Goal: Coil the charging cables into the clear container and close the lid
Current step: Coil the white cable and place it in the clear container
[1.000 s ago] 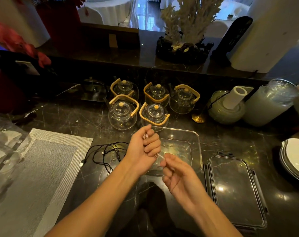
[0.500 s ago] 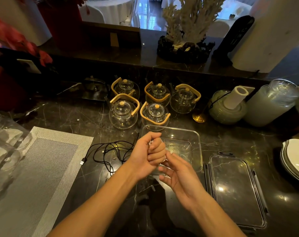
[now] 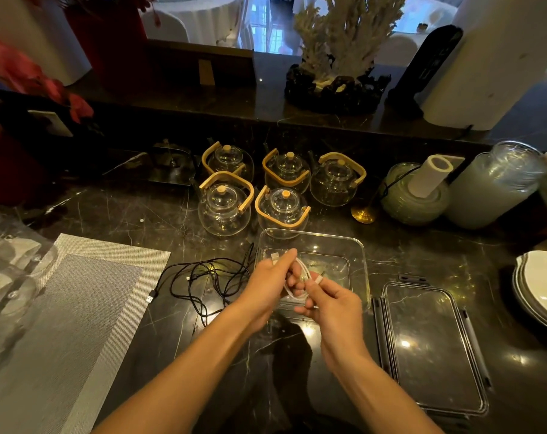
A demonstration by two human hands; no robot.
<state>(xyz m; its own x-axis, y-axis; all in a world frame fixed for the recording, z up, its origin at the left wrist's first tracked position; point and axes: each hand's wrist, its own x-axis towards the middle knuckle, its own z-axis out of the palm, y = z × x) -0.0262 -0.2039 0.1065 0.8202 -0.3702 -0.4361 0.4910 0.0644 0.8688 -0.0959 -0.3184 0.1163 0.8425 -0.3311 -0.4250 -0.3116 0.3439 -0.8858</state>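
A white charging cable (image 3: 301, 274) is looped into a small coil between both hands, above the near left part of the clear container (image 3: 358, 261). My left hand (image 3: 270, 283) grips the coil, one plug poking out above its thumb. My right hand (image 3: 331, 303) pinches the cable's other plug end. A black cable (image 3: 203, 278) lies tangled and loose on the dark marble counter, left of the container. The clear lid (image 3: 428, 346) with dark latches lies flat to the container's right.
Several glass teapots (image 3: 223, 208) with wooden handles stand just behind the container. A grey woven placemat (image 3: 65, 314) lies at left, with glassware at the far left edge. Stacked white plates (image 3: 541, 286) sit at right, jars behind them.
The hands have drawn apart a little and the white coil now shows between them. My right hand has shifted to pinch the plug end.
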